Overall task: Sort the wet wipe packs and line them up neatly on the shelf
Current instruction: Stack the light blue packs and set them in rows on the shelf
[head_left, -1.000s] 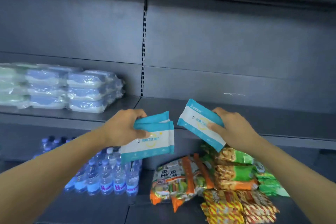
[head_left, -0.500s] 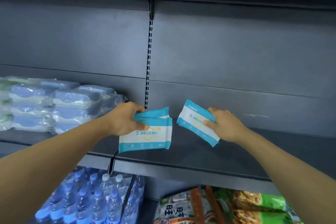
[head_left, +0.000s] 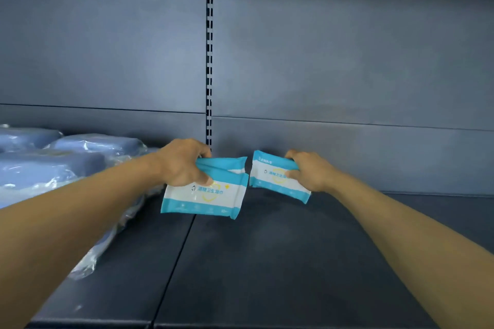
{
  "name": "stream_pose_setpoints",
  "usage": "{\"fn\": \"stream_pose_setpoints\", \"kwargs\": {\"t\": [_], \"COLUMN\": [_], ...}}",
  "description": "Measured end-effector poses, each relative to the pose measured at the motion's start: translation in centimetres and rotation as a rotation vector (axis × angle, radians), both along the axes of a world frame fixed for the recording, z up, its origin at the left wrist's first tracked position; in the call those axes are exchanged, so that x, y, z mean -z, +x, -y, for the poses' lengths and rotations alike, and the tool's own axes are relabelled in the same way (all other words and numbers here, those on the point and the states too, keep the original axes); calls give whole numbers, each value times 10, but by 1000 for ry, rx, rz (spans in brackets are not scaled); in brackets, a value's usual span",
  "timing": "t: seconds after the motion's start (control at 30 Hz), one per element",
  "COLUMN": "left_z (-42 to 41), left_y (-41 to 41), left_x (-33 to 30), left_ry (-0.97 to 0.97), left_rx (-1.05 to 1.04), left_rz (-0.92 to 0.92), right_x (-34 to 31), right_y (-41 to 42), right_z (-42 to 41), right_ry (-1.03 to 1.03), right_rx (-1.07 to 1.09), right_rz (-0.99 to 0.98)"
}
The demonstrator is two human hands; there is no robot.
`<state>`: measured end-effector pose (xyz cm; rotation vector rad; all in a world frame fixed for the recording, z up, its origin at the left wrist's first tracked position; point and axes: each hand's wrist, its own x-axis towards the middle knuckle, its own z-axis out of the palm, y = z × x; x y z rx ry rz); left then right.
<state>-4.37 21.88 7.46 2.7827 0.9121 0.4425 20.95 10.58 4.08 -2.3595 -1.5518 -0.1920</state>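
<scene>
Blue plastic-wrapped bundles (head_left: pixel 66 157) crowding the shelf's left end, left hand (head_left: pixel 184 163) gripping two stacked wet wipe packs (head_left: pixel 205 195), long axis crosswise, right hand (head_left: pixel 307 171) pinching a third pack (head_left: pixel 275 179) tilted, bare shelf deck (head_left: pixel 267 262) beneath.

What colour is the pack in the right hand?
The pack is white with teal-blue edges, seen in the head view.

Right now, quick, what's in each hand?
Left hand: grips two flat teal-and-white plastic wet wipe packs.
Right hand: grips one matching teal-and-white pack.
</scene>
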Motion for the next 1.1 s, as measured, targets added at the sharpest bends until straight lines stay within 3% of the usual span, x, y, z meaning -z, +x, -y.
{"fn": "stream_pose_setpoints", "kwargs": {"t": [0.3,0.53,0.8,1.1], "left_z": [-29,-26,-29,-42], "left_y": [8,5,28,70], "left_x": [-14,-17,-15,14], "left_ry": [-116,-191,-173,-346], "left_rx": [-32,5,35,144], "left_rz": [-121,-143,-157,36], "right_x": [17,26,32,35], "right_y": [19,37,39,45], "right_z": [-55,-44,-65,-63], "right_ry": [-48,-41,123,249], "right_rx": [-153,-69,-6,70], "right_rz": [-34,-12,46,91]}}
